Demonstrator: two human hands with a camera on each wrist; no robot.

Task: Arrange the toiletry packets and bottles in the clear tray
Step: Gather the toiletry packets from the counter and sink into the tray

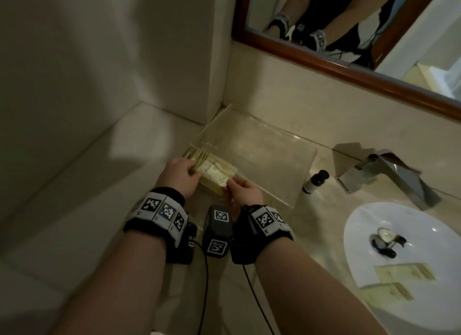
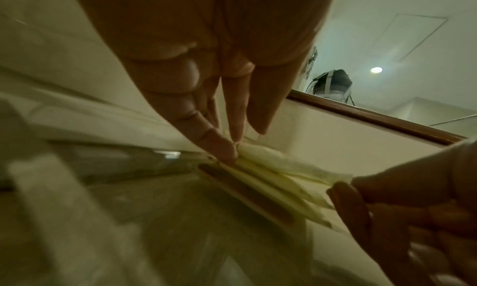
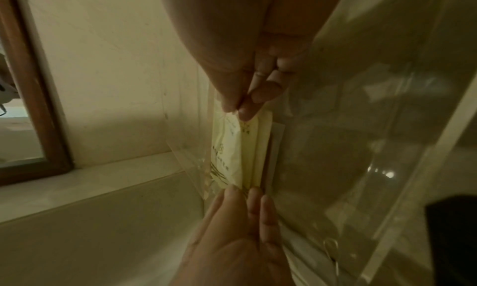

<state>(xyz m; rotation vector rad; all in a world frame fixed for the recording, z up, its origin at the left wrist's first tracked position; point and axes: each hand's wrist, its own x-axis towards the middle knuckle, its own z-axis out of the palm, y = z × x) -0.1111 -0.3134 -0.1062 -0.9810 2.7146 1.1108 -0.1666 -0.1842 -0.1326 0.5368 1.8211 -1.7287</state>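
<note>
A clear tray (image 1: 282, 145) stands on the counter against the wall. Several pale yellow toiletry packets (image 1: 215, 172) lie stacked on edge in its near left corner. My left hand (image 1: 193, 171) presses straight fingers (image 2: 224, 149) against the left end of the packets (image 2: 273, 180). My right hand (image 1: 229, 183) pinches the right corner of the front packet (image 3: 232, 145) between thumb and forefinger (image 3: 247, 109). A small white bottle with a black cap (image 1: 314, 182) lies on the counter just right of the tray. Two more packets (image 1: 404, 272) lie in the sink.
A white sink basin (image 1: 374, 224) with a drain plug is at the right, and a metal faucet (image 1: 389, 175) stands behind it. A wood-framed mirror (image 1: 349, 67) hangs above the counter. A wall corner closes the tray's left side.
</note>
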